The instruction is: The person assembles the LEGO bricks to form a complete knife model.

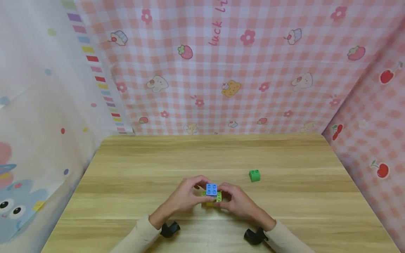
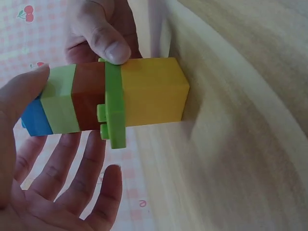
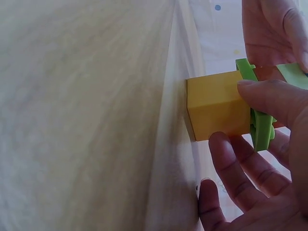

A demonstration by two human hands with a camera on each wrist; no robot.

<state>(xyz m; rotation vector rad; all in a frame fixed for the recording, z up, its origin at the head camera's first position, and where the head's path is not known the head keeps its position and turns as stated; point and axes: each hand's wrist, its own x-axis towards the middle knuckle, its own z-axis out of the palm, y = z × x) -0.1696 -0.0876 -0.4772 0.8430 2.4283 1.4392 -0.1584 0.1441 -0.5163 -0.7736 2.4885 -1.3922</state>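
Observation:
Both hands hold one upright stack of toy building bricks at the middle of the table. A large yellow brick (image 2: pixel 154 91) forms the base, and above it lies a thin green plate (image 2: pixel 115 108) that juts out past the sides. Higher up come a brown brick (image 2: pixel 89 96), a pale green brick (image 2: pixel 60 98) and a studded blue brick (image 1: pixel 211 188) at the top. My left hand (image 1: pixel 186 193) grips the upper bricks, its thumb at the pale green and blue ones. Lower down, my right hand (image 1: pixel 238 201) pinches the stack around the yellow brick and green plate.
A green brick (image 1: pixel 254 175) with a rounded side lies on the wooden table (image 1: pixel 142 158), beyond the right hand. Black wrist-worn pieces (image 1: pixel 170 229) show at both wrists. Patterned cloth (image 1: pixel 202 70) hangs behind the table and along both sides.

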